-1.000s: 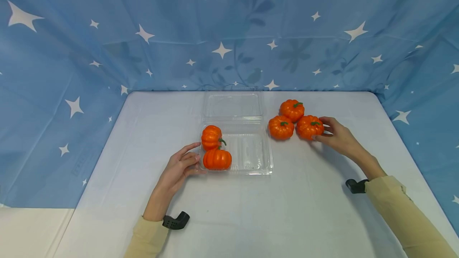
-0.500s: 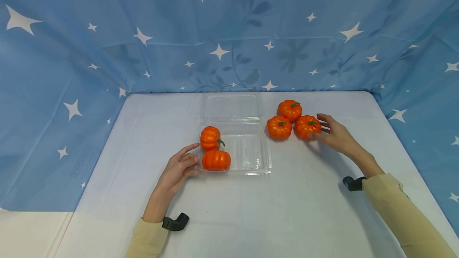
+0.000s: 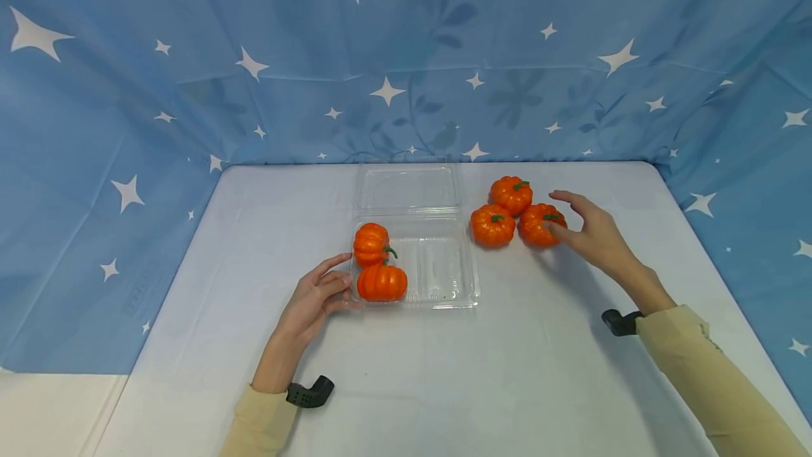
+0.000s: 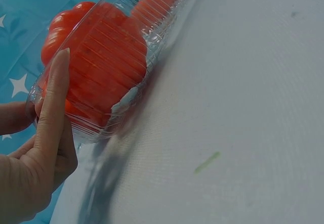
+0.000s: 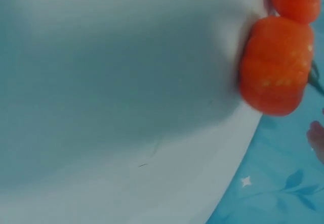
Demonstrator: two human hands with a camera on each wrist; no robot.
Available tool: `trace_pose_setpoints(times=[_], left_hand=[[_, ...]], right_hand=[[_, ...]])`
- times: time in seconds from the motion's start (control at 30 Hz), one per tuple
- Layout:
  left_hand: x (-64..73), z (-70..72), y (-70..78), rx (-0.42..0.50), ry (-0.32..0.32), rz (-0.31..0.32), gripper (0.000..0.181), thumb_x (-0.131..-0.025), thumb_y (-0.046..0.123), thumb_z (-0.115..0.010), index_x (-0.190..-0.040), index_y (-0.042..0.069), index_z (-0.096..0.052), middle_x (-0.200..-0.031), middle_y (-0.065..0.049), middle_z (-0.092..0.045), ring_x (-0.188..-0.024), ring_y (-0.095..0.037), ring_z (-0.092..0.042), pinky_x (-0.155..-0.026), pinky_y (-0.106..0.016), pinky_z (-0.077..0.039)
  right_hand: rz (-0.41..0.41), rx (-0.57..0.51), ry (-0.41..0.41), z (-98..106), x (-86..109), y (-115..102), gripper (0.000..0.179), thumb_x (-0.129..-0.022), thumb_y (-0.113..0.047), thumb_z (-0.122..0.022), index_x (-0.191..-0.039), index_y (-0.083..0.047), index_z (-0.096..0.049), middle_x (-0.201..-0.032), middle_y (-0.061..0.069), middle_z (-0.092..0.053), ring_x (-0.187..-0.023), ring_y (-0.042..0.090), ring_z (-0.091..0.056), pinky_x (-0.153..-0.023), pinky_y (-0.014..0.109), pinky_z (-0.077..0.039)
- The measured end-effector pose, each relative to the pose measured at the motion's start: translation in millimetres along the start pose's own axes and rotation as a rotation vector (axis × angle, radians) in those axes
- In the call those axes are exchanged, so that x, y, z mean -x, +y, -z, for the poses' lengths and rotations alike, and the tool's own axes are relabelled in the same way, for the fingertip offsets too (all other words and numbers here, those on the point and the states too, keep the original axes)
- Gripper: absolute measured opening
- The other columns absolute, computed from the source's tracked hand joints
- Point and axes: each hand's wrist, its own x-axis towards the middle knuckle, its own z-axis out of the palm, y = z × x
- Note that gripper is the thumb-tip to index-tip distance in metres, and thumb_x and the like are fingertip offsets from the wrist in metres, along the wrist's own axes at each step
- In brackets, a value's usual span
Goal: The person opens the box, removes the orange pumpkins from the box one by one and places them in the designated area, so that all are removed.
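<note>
A clear plastic clamshell box (image 3: 438, 270) lies with its lid (image 3: 411, 187) folded back. Two small orange pumpkins, one at the back (image 3: 371, 245) and one in front (image 3: 382, 283), fill its left side. At the box's front left corner my left hand (image 3: 312, 305) holds the wall, thumb in front and fingers on the left side, as the left wrist view (image 4: 48, 133) shows. My right hand (image 3: 596, 237) hovers by the nearest loose pumpkin (image 3: 538, 226), thumb and index finger spread. In the right wrist view that pumpkin (image 5: 276, 64) stands apart from a fingertip (image 5: 316, 138).
Two more pumpkins, one behind (image 3: 510, 194) and one to the left (image 3: 492, 226), cluster with the nearest one, right of the box. A white cloth (image 3: 469, 379) covers the table. Behind it hangs a blue curtain (image 3: 317, 34) with white stars.
My right hand's fingers have spread and its index finger has lifted off the pumpkin's far side. My left hand stays at the box. The pumpkins have not moved on the table.
</note>
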Motion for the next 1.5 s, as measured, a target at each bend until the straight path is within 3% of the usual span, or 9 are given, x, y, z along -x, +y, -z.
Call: trace_pose_setpoints(times=[0.1, 0.23, 0.43, 0.67, 0.83, 1.2, 1.5], left_hand=[[-0.5, -0.5, -0.3, -0.002, -0.003, 0.0, 0.052, -0.104, -0.001, -0.051, -0.155, 0.002, -0.039, -0.087, 0.001, -0.06, -0.075, -0.012, -0.056, -0.084, -0.042, -0.065], [0.3, 0.0, 0.0, -0.015, 0.004, -0.001, 0.053, -0.104, -0.002, -0.052, -0.154, 0.002, -0.038, -0.088, 0.0, -0.06, -0.076, -0.012, -0.056, -0.084, -0.042, -0.065], [0.3, -0.2, 0.3, -0.026, 0.0, -0.008, 0.052, -0.104, -0.002, -0.051, -0.154, 0.002, -0.039, -0.088, 0.0, -0.059, -0.076, -0.012, -0.056, -0.085, -0.043, -0.065], [-0.6, -1.8, -0.8, -0.023, -0.003, -0.002, 0.052, -0.104, -0.002, -0.051, -0.154, 0.001, -0.038, -0.089, 0.0, -0.059, -0.075, -0.012, -0.056, -0.085, -0.042, -0.065], [-1.1, -2.5, -0.4, -0.025, -0.009, -0.004, 0.052, -0.104, -0.001, -0.052, -0.154, 0.001, -0.038, -0.089, 0.0, -0.059, -0.076, -0.012, -0.056, -0.085, -0.042, -0.065], [-2.3, -1.5, -0.2, -0.039, -0.003, -0.014, 0.051, -0.104, -0.001, -0.051, -0.154, 0.001, -0.039, -0.089, 0.0, -0.059, -0.076, -0.013, -0.055, -0.085, -0.041, -0.065], [-0.5, -1.6, 0.4, -0.054, -0.006, -0.017, 0.052, -0.104, -0.001, -0.051, -0.154, 0.001, -0.038, -0.09, -0.001, -0.058, -0.077, -0.013, -0.055, -0.086, -0.041, -0.065]], right_hand=[[0.068, -0.046, 0.053, -1.9, 1.1, -7.8, 0.058, -0.096, -0.013, -0.073, -0.148, -0.003, -0.05, -0.151, 0.028, -0.048, -0.14, 0.051, -0.041, -0.111, 0.074, -0.036], [0.116, -0.116, 0.064, -6.3, -1.1, -21.5, 0.055, -0.096, -0.01, -0.072, -0.146, -0.002, -0.052, -0.149, 0.026, -0.051, -0.141, 0.049, -0.042, -0.113, 0.071, -0.036], [0.059, -0.15, 0.044, -10.9, -1.9, -41.0, 0.055, -0.098, -0.021, -0.072, -0.146, -0.005, -0.053, -0.152, 0.023, -0.049, -0.138, 0.05, -0.047, -0.111, 0.07, -0.041], [0.037, -0.203, -0.04, -16.5, 2.5, -57.6, 0.053, -0.099, -0.018, -0.068, -0.147, -0.003, -0.049, -0.151, 0.023, -0.05, -0.137, 0.046, -0.049, -0.112, 0.064, -0.044], [0.072, -0.25, -0.099, -23.3, 6.3, -68.6, 0.053, -0.099, -0.016, -0.069, -0.146, 0.001, -0.048, -0.147, 0.023, -0.052, -0.133, 0.043, -0.055, -0.109, 0.057, -0.048], [0.122, -0.276, -0.17, -42.2, 14.1, -94.1, 0.052, -0.1, -0.021, -0.068, -0.143, 0.002, -0.05, -0.143, 0.02, -0.055, -0.129, 0.04, -0.06, -0.107, 0.055, -0.052], [0.126, -0.347, -0.247, -55.5, 15.2, -111.2, 0.052, -0.101, -0.022, -0.066, -0.145, 0.001, -0.049, -0.147, 0.018, -0.054, -0.134, 0.044, -0.055, -0.11, 0.056, -0.049]])
